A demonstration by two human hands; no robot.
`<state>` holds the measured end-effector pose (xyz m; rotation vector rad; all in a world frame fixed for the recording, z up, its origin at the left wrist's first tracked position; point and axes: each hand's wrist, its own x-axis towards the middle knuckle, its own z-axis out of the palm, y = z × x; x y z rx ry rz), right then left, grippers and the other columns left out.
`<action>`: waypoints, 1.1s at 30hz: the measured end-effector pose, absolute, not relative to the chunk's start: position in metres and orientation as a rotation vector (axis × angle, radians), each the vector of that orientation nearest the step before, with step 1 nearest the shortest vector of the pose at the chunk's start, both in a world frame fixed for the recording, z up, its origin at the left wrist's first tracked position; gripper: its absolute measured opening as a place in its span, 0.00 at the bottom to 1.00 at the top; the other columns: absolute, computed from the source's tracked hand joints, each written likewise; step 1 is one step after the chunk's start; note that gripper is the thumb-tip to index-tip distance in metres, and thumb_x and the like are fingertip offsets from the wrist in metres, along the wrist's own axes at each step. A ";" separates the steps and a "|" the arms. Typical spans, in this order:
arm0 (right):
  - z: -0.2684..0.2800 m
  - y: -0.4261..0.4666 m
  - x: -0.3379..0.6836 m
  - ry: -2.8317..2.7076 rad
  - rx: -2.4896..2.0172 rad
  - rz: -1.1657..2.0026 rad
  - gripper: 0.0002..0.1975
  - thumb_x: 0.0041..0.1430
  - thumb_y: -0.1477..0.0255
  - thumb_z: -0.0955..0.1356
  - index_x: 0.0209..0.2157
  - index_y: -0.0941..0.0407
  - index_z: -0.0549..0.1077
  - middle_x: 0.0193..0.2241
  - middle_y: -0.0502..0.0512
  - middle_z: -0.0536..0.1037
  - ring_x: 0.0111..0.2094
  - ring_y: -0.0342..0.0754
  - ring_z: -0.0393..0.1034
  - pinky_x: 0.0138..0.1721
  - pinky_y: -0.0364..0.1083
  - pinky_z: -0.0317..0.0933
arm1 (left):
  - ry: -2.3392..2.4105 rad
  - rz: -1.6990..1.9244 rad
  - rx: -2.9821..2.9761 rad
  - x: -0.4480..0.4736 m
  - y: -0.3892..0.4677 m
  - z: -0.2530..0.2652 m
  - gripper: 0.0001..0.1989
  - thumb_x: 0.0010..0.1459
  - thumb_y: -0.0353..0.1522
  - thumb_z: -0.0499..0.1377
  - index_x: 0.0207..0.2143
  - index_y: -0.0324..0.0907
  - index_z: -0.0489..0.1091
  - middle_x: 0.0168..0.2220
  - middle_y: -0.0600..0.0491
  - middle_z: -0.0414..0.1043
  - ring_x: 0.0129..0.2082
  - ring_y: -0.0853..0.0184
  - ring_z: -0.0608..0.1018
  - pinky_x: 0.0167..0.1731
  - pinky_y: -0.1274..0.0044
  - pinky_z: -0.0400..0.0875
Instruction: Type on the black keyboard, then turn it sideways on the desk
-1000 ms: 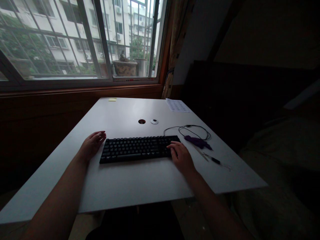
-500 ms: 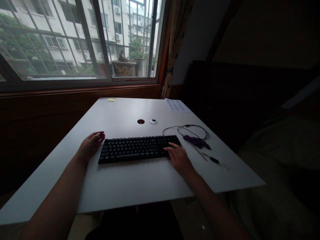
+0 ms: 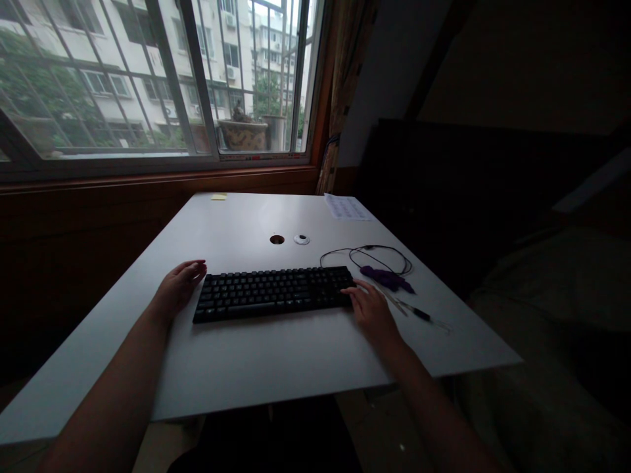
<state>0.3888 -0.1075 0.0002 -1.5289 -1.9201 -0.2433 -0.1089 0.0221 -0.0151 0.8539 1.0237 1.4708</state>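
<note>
A black keyboard (image 3: 276, 292) lies flat on the white table (image 3: 236, 368). My left hand (image 3: 180, 286) rests on its side by the keyboard's upper left corner, fingers loosely curved and apart, with nothing visible in it. At the keyboard's right end is my right hand (image 3: 369, 309), its fingers extended at the number pad's edge and the thumb side over the last keys. Whether those fingertips press on the keyboard cannot be made out. Behind the right end runs a thin black cable (image 3: 382, 247).
Right of the keyboard lie a purple cloth (image 3: 387, 278), a thin strip-like tool (image 3: 396, 303) and a black-handled tool (image 3: 420, 314). Farther back are a round hole (image 3: 277, 240), a white round cover (image 3: 302, 240), a printed paper (image 3: 348, 208) and a yellow note (image 3: 219, 196).
My right hand has slid right, from over the number pad to the keyboard's right edge. My left hand and the keyboard look unmoved.
</note>
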 end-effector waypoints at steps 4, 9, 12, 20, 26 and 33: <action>0.000 -0.107 0.396 -1.868 -1.553 -0.263 0.16 0.71 0.70 0.59 0.47 0.53 0.77 0.50 0.61 0.78 0.58 0.56 0.69 0.59 0.61 0.63 | 1.033 1.474 0.851 -0.108 0.020 -0.013 0.14 0.50 0.33 0.71 0.39 0.37 0.80 0.40 0.44 0.78 0.43 0.63 0.79 0.46 0.77 0.77; -0.004 -0.107 0.408 -1.819 -1.612 -0.263 0.16 0.70 0.70 0.59 0.46 0.53 0.78 0.51 0.61 0.78 0.58 0.56 0.69 0.59 0.61 0.63 | 1.076 1.467 0.848 -0.103 0.014 -0.006 0.14 0.49 0.32 0.71 0.39 0.36 0.80 0.41 0.44 0.78 0.44 0.63 0.79 0.47 0.77 0.76; -0.007 -0.108 0.413 -1.765 -1.664 -0.268 0.16 0.69 0.70 0.59 0.44 0.54 0.78 0.50 0.63 0.78 0.57 0.57 0.69 0.58 0.60 0.63 | 1.074 1.469 0.859 -0.102 0.013 -0.004 0.14 0.49 0.32 0.71 0.38 0.37 0.79 0.41 0.45 0.79 0.44 0.63 0.79 0.46 0.76 0.76; -0.008 -0.097 0.417 -1.821 -1.672 -0.325 0.18 0.70 0.71 0.58 0.53 0.54 0.75 0.54 0.63 0.76 0.60 0.56 0.67 0.59 0.58 0.63 | 1.112 1.432 0.878 -0.102 0.015 -0.005 0.20 0.46 0.36 0.73 0.41 0.36 0.79 0.41 0.45 0.78 0.44 0.63 0.78 0.46 0.77 0.75; -0.007 -0.087 0.415 -1.900 -1.732 -0.356 0.19 0.71 0.72 0.57 0.53 0.56 0.74 0.56 0.64 0.76 0.63 0.58 0.66 0.56 0.59 0.65 | 1.105 1.437 0.866 -0.097 0.013 -0.002 0.20 0.45 0.35 0.73 0.40 0.35 0.79 0.39 0.46 0.78 0.43 0.64 0.78 0.46 0.77 0.74; -0.006 -0.081 0.411 -1.868 -1.702 -0.356 0.15 0.70 0.69 0.60 0.49 0.55 0.76 0.52 0.62 0.79 0.62 0.58 0.66 0.59 0.60 0.62 | 1.098 1.439 0.866 -0.094 0.012 -0.002 0.21 0.42 0.36 0.74 0.39 0.35 0.79 0.38 0.46 0.78 0.41 0.64 0.78 0.44 0.76 0.74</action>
